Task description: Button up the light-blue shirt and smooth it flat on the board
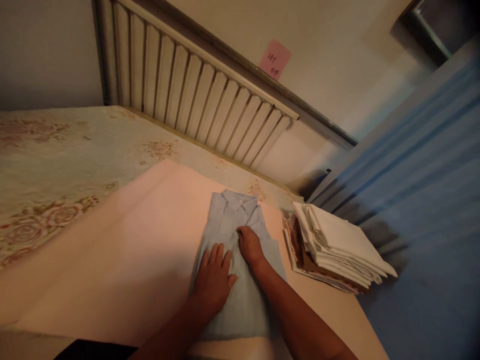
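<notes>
A light blue collared shirt [243, 305] lies front up on a pink sheet, its collar pointing away from me and its sides folded in. My left hand [213, 277] rests flat on the left part of the shirt, fingers spread. Just to the right and farther up, my right hand [250, 246] has its fingers curled together at the shirt's front, below the collar, and the fabric puckers beside them. Its fingertips are partly hidden.
To the right stands a stack of folded cloths [345, 240], white on top and brown lower down. The pink sheet [123, 250] covers part of a floral bedspread [56, 150]. Behind are a white radiator [187, 90] and a pink note [275, 59]; a blue curtain [431, 225] hangs at right.
</notes>
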Demonstrator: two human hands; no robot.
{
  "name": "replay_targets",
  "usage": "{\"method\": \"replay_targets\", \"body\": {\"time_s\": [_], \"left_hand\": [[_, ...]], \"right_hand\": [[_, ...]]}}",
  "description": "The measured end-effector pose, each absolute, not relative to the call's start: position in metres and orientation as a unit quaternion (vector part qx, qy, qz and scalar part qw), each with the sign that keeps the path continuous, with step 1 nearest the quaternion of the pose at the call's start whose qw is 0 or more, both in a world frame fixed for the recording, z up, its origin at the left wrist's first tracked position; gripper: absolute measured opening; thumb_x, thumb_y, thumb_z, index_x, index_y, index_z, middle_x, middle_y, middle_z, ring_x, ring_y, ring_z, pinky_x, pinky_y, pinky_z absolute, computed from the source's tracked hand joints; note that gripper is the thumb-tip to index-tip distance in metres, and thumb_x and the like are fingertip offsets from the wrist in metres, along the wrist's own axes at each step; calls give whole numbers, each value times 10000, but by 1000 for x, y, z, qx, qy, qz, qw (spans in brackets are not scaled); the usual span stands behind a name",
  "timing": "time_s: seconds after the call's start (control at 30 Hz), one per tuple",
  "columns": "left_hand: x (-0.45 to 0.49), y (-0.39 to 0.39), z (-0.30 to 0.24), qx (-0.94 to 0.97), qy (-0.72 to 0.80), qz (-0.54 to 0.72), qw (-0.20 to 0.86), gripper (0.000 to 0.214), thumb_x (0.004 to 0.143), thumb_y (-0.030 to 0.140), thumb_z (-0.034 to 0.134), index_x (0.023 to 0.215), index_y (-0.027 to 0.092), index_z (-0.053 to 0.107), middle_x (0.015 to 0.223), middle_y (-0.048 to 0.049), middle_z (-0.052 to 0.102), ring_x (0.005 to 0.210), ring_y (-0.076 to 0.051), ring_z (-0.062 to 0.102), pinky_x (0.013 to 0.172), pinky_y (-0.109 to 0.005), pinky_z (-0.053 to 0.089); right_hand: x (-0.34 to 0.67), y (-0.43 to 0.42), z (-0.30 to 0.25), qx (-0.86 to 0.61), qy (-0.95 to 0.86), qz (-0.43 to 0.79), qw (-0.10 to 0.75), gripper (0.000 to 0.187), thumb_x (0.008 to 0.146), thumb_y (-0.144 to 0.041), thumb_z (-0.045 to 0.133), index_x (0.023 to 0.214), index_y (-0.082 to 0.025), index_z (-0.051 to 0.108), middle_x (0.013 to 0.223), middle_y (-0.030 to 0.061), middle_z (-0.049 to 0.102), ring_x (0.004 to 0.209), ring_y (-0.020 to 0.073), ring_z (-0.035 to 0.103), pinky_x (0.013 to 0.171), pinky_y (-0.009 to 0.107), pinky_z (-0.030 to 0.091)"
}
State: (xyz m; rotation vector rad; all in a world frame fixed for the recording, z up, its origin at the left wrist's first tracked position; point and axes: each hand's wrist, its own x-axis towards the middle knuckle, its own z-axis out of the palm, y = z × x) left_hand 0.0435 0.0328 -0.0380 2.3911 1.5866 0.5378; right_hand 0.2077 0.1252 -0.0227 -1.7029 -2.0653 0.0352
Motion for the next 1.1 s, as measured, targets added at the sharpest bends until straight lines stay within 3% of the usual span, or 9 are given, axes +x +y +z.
{"method": "replay_targets", "body": {"time_s": [0.1,0.2,0.3,0.53,0.73,0.87,1.1], "left_hand": [[44,34,-39,808,550,183,104,567,876,422,516,1387,179,487,1521,-137,375,1432,-324,264,1158,-513,198],[44,35,-41,804,551,199,100,549,883,421,507,1377,180,494,1516,-137,386,1430,-320,271,1155,-515,204],[43,35,-41,805,546,209,104,549,885,414,503,1377,170,493,1512,-149,387,1431,-329,263,1154,-521,203],[36,43,-42,806,548,204,93,555,883,401,516,1374,143,497,1495,-171,407,1420,-340,284,1150,-506,214],[25,62,-48,790,568,227,51,487,917,338,449,1344,110,503,1462,-176,451,1400,-331,320,1137,-520,216],[16,82,-45,744,615,254,55,441,897,262,467,1310,113,497,1433,-177,470,1334,-291,407,1069,-448,329],[-1,106,-33,688,651,274,166,342,875,263,472,1162,111,580,1134,-139,634,1095,-249,563,933,-360,428]], "right_hand": [[214,114,-21,-611,-752,13,247,433,838,-119,426,1250,-138,555,1221,124,624,1118,199,578,991,363,449],[218,92,-14,-606,-746,6,275,481,866,-157,421,1342,-140,485,1286,137,589,1163,213,565,1014,414,452],[217,63,-13,-600,-751,-14,276,449,905,-193,402,1341,-153,500,1288,142,589,1198,229,544,1039,454,437],[211,27,-37,-599,-780,-9,180,448,944,-268,433,1359,-111,496,1429,159,479,1371,272,380,1134,511,321],[211,28,-46,-629,-756,-3,180,471,973,-315,389,1411,-147,442,1478,123,425,1418,261,297,1158,531,259],[210,28,-46,-636,-752,-8,173,479,980,-326,373,1419,-142,430,1492,104,406,1422,260,288,1163,526,248],[210,28,-46,-640,-749,-13,172,498,995,-380,332,1410,-130,445,1485,92,418,1418,257,297,1171,500,243]]}}
